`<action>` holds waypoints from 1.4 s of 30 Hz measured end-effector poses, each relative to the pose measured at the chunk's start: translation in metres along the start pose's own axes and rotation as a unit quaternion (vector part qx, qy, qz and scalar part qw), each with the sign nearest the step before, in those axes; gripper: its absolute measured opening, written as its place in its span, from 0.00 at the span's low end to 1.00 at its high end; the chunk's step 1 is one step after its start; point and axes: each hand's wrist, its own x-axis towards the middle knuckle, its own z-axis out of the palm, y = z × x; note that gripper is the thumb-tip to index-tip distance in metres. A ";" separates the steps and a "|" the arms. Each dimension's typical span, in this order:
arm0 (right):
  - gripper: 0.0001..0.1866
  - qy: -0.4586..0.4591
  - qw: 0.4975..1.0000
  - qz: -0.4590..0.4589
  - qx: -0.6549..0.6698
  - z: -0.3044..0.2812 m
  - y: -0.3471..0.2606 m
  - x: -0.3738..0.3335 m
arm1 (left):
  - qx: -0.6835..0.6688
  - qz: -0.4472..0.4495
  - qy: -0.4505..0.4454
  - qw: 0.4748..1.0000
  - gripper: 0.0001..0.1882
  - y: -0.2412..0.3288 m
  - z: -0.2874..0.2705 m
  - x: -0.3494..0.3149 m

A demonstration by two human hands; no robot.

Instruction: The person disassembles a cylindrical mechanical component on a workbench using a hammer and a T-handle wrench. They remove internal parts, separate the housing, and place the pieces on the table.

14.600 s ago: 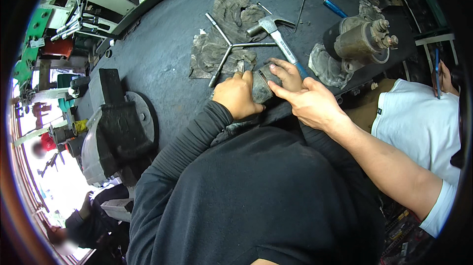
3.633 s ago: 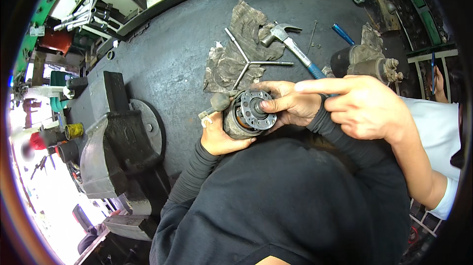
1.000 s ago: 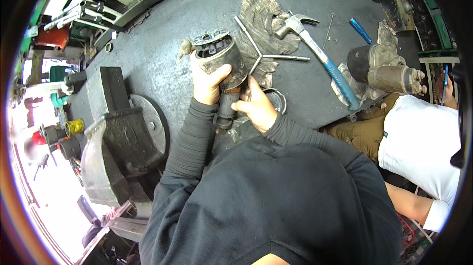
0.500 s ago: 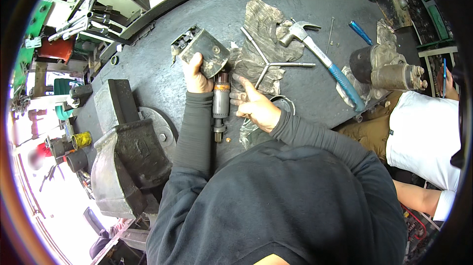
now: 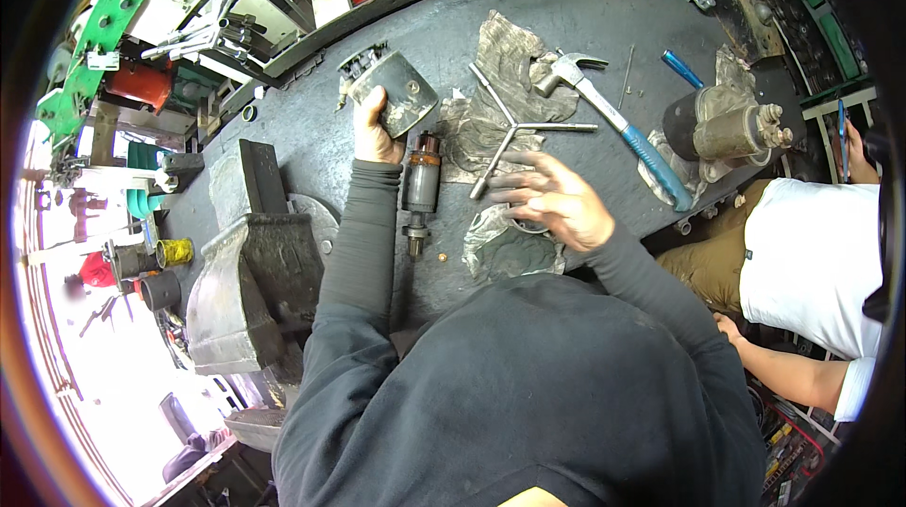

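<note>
Over a broad, flat, dark grey workbench [image 5: 316, 137], a dull grey-green cylindrical metal housing [image 5: 404, 97] is gripped by the left hand [image 5: 377, 134]. The right hand [image 5: 564, 203] is held empty, fingers spread. Between the hands, a slim grey cylindrical armature with a copper-orange band [image 5: 422, 186] is laid; separation is apparently done, what is left cannot be told.

Nothing I can properly read here tbh. The hammer [image 5: 630, 134] seems to have print on its shaft, way too small. Far left of it there's a white label [image 5: 102, 61] on a green beam [image 5: 92, 83], and right of it a tiny dark tag [image 5: 748, 255] on a white shirt [image 5: 812, 271], both illegible.
</note>
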 end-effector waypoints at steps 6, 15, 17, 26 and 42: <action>0.31 0.081 0.991 -0.084 -0.062 -0.047 -0.028 -0.041 | -0.088 -0.200 0.063 0.974 0.37 0.041 0.130 -0.060; 0.24 0.139 0.987 -0.054 0.058 -0.083 -0.023 -0.074 | -0.314 -0.419 0.042 0.851 0.44 -0.010 0.200 -0.118; 0.24 0.156 0.985 -0.050 0.063 -0.088 -0.022 -0.084 | -0.301 -0.434 0.031 0.849 0.43 -0.023 0.205 -0.121; 0.34 0.168 0.956 -0.142 -0.193 -0.118 -0.020 -0.118 | 0.334 0.005 -0.058 0.941 0.52 -0.125 0.189 -0.138; 0.48 0.111 0.917 -0.219 -0.314 -0.156 -0.019 -0.123 | 0.386 0.055 -0.094 0.916 0.43 -0.235 0.185 -0.157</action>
